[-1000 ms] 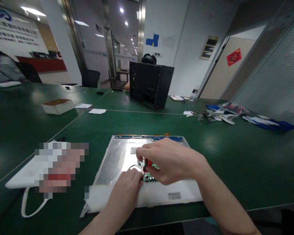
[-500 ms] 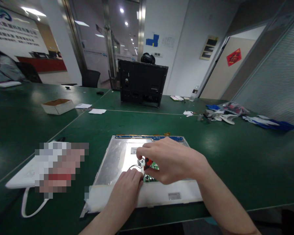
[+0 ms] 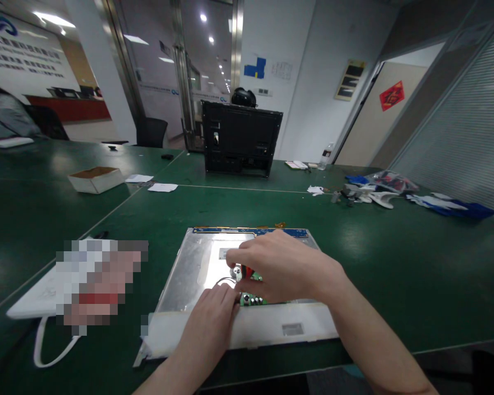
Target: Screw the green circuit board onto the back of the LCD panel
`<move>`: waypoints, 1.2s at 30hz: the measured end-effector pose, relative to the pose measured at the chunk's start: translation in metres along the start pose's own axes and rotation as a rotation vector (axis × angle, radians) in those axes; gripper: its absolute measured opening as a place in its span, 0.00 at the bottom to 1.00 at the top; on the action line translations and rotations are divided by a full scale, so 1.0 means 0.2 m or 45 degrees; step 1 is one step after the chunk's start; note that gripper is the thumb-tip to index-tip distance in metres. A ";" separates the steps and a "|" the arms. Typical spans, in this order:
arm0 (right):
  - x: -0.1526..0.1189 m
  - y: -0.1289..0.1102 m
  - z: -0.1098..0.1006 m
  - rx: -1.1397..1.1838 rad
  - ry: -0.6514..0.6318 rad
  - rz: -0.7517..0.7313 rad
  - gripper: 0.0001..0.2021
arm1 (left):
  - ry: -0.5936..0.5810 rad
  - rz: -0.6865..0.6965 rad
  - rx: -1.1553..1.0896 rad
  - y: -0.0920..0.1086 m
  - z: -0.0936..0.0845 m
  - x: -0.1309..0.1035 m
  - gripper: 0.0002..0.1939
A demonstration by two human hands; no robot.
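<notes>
An LCD panel (image 3: 185, 269) lies flat with its silvery metal back up, a blue circuit strip (image 3: 214, 231) along its far edge and a white band (image 3: 267, 323) along its near edge. My right hand (image 3: 288, 266) arches over the middle, closed on the red-and-black handle of a screwdriver (image 3: 246, 272); its tip is hidden. Under that hand, a green circuit board (image 3: 253, 299) shows in part. My left hand (image 3: 216, 310) rests on the panel at the board's left edge, fingers curled together; what they pinch is hidden. Dark wires (image 3: 226, 280) loop just beyond its fingertips.
Left of the panel lies a white device with a cable (image 3: 37, 345), partly blurred out. An open box (image 3: 96, 181) and papers (image 3: 163, 187) lie farther back. A black monitor housing (image 3: 242, 140) stands at the back. Tools and bags (image 3: 370, 192) are piled at right.
My right hand has shifted slightly left and turned a little around the screwdriver handle. My left hand keeps its place on the panel.
</notes>
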State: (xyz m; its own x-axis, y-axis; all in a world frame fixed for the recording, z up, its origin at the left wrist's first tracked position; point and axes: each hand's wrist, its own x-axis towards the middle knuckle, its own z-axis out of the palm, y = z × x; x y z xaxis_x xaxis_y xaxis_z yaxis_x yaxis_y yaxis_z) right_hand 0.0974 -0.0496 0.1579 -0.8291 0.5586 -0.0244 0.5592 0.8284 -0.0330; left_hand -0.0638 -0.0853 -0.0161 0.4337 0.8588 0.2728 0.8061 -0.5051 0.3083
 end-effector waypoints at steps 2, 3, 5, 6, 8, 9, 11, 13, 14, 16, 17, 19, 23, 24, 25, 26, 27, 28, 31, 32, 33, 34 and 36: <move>-0.01 0.00 0.00 0.002 0.008 -0.037 0.06 | 0.012 0.012 0.000 0.00 0.01 0.00 0.09; -0.01 -0.01 0.00 0.000 0.012 -0.047 0.06 | 0.011 0.014 0.000 0.00 0.01 0.00 0.09; -0.01 -0.01 0.00 -0.003 0.019 -0.053 0.05 | -0.001 0.007 0.004 0.00 0.01 0.00 0.08; -0.01 0.00 0.00 -0.004 0.024 -0.051 0.05 | -0.010 0.001 0.006 0.00 0.01 0.00 0.08; 0.00 0.00 0.01 -0.007 0.030 -0.032 0.05 | -0.026 -0.012 0.004 0.00 0.00 0.00 0.08; 0.00 0.00 0.01 -0.008 0.029 -0.018 0.06 | -0.034 -0.016 0.001 0.00 0.00 0.00 0.08; 0.01 0.00 0.01 -0.015 0.028 0.016 0.07 | -0.045 -0.019 -0.008 0.01 -0.01 0.00 0.08; 0.01 0.00 0.01 -0.017 0.018 0.045 0.09 | -0.057 -0.024 -0.015 0.01 -0.02 0.00 0.08; 0.02 0.00 0.01 -0.015 0.011 0.054 0.10 | -0.061 -0.026 -0.017 0.01 -0.02 0.00 0.08; 0.01 0.00 0.01 -0.010 -0.006 0.061 0.11 | -0.055 -0.025 -0.017 0.01 -0.01 0.00 0.08; 0.01 0.00 0.00 -0.006 -0.013 0.056 0.10 | -0.045 -0.020 -0.017 0.01 -0.01 0.00 0.09; 0.00 -0.01 0.00 0.002 -0.015 0.036 0.08 | -0.020 -0.004 -0.011 0.00 0.00 0.00 0.09; -0.01 -0.01 0.00 0.006 0.004 -0.016 0.06 | 0.006 0.014 0.008 0.00 0.01 -0.01 0.09; 0.00 -0.01 0.00 0.005 0.008 -0.019 0.06 | 0.007 0.016 0.009 0.00 0.01 -0.01 0.09; 0.00 -0.01 0.00 0.003 0.009 -0.013 0.06 | 0.003 0.016 0.009 0.00 0.01 -0.01 0.09; 0.00 -0.01 0.00 0.000 0.009 0.003 0.07 | -0.003 0.013 0.009 0.00 0.01 -0.01 0.09; 0.01 -0.01 0.01 -0.006 0.010 0.027 0.07 | -0.009 0.008 0.013 0.00 0.00 0.00 0.09; 0.01 -0.01 0.01 -0.013 0.010 0.049 0.07 | -0.014 0.001 0.021 0.00 0.00 0.00 0.08; 0.02 -0.01 0.01 -0.020 0.009 0.082 0.10 | -0.019 -0.004 0.040 0.01 0.00 0.00 0.08; 0.02 -0.01 0.01 -0.014 0.009 0.078 0.10 | -0.012 0.001 0.041 0.01 0.00 0.00 0.08; 0.02 -0.01 0.01 -0.006 0.007 0.066 0.11 | -0.002 0.009 0.038 0.00 0.00 0.00 0.09; 0.02 0.00 0.01 0.003 0.009 0.051 0.11 | 0.010 0.016 0.032 0.00 0.00 0.00 0.09; 0.01 0.00 0.01 0.016 0.022 0.014 0.09 | 0.029 0.023 0.024 0.00 0.00 0.00 0.10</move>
State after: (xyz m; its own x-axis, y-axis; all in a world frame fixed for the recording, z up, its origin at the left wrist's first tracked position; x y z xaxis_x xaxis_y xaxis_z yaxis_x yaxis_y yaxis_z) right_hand 0.0954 -0.0492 0.1568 -0.8225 0.5687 -0.0079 0.5685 0.8215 -0.0452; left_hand -0.0638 -0.0860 -0.0172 0.4394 0.8471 0.2987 0.8055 -0.5188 0.2862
